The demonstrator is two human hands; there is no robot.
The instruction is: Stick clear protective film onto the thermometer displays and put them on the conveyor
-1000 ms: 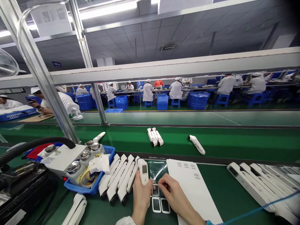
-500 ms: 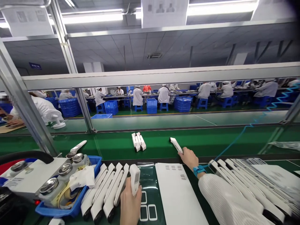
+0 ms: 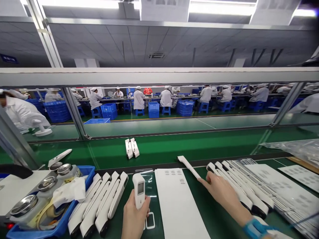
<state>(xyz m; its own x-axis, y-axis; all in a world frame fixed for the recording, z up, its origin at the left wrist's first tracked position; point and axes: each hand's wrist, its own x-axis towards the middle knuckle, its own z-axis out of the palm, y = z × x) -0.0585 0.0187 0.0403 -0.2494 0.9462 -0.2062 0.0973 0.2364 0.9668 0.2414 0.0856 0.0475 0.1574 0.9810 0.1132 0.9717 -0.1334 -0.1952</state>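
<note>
My left hand (image 3: 136, 212) is closed around a white handheld thermometer (image 3: 139, 191), held upright with its small grey screen towards me. My right hand (image 3: 224, 194) has its thumb at the lower end of another slim white thermometer (image 3: 188, 167), which slants up and left towards the belt edge. Its other fingers are curled and partly hidden, beside the right-hand row of white thermometers (image 3: 239, 186). Between my hands lies a white sheet (image 3: 178, 202) with a few small printed labels near its top. Left of my left hand is another row of white thermometers (image 3: 99, 202). White rounded frames (image 3: 150, 220) show beside it.
A blue tray (image 3: 59, 229) at left holds metal-topped bottles, tape and tissue. Two white devices (image 3: 132, 148) lie on the green belt (image 3: 159, 149). Label sheets (image 3: 281, 186) and clear plastic (image 3: 296, 146) are at right. A metal frame post (image 3: 74, 113) stands ahead; people work beyond.
My right hand has drawn back from over the belt towards me and the right-hand row, bringing the thermometer nearer. My left hand still holds its thermometer. The view has turned right.
</note>
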